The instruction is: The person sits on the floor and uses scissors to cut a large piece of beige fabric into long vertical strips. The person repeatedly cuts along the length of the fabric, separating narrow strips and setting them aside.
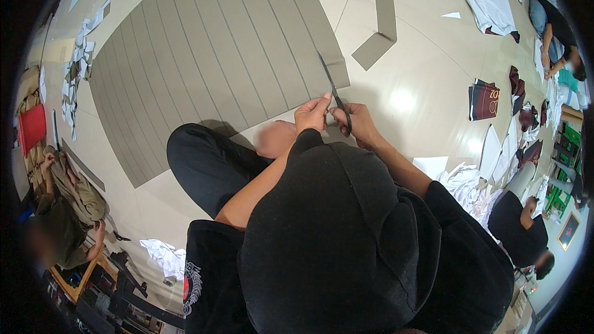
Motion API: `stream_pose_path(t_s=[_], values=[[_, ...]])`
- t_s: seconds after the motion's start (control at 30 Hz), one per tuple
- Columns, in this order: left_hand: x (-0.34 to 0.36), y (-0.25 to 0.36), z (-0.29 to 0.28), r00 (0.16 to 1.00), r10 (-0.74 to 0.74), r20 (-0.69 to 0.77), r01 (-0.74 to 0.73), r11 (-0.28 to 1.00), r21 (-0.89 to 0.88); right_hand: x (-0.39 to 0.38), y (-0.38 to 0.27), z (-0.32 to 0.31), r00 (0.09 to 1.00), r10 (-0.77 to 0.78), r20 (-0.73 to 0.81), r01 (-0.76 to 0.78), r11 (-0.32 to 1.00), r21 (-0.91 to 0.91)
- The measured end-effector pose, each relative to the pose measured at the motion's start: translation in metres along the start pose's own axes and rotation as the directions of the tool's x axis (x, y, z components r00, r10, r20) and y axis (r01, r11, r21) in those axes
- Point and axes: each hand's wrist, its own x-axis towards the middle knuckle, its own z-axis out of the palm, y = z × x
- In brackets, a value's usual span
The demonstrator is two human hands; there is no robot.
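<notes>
Nearest cloth: black fabric [334, 235] on the wearer's body lay on the near side of the lined sheet [216, 49], hiding most of the lap.
Lined sheet: it was spread on the pale tiled floor [427, 74], grey-brown, ruled with dark lines, its far end cut off by the upper border.
Scissors: black scissors [330, 77] lay over the sheet near its right edge, pointing away from the wearer; whether the 2 blades stood apart could not be told.
Right hand: the right hand [357, 122], just off the sheet's near right corner, was closed around the scissor handles, its fingers partly covering the loops.
Left hand: the left hand [312, 113] pinched the sheet's near edge, thumb beside the scissors; the fingertips underneath were hidden.
Bent leg: a black trouser leg [213, 161] covered part of the sheet's near edge, with a blurred patch beside it, hard to make out.
Loose strip: 1 folded strip [385, 9] of similar colour lay right of the sheet, its far end cut off.
Maroon items: a small stack [484, 100] lay farther right of the sheet.
Other people: 1 person [71, 210] sat left of the sheet, face blurred; 2 others, small and distorted, were well right of it.
</notes>
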Motion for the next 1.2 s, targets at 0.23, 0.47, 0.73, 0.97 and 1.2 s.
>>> stream_pose_path(t_s=[0.23,0.47,0.73,0.97,1.2], values=[[0.002,-0.002,0.000,1.000,0.000,-0.006,0.000,1.000,0.009,0.003,0.006,-0.002,1.000,-0.010,-0.006,0.010,1.000,-0.025],[0.004,-0.002,-0.003,1.000,-0.014,0.012,0.014,1.000,-0.025,-0.002,-0.004,-0.002,1.000,-0.003,0.001,0.003,0.997,-0.082],[-0.012,0.017,-0.003,1.000,-0.027,0.017,0.028,0.996,-0.088,0.009,-0.010,0.003,1.000,0.017,0.010,-0.018,0.996,0.084],[-0.012,0.013,-0.007,0.999,0.052,0.007,-0.051,0.996,-0.070,0.019,-0.020,0.011,1.000,-0.011,0.016,0.009,0.994,0.109],[-0.017,0.021,-0.004,0.999,0.041,0.020,-0.039,0.995,-0.088,0.026,-0.019,0.010,1.000,-0.024,0.015,0.023,0.997,0.074]])
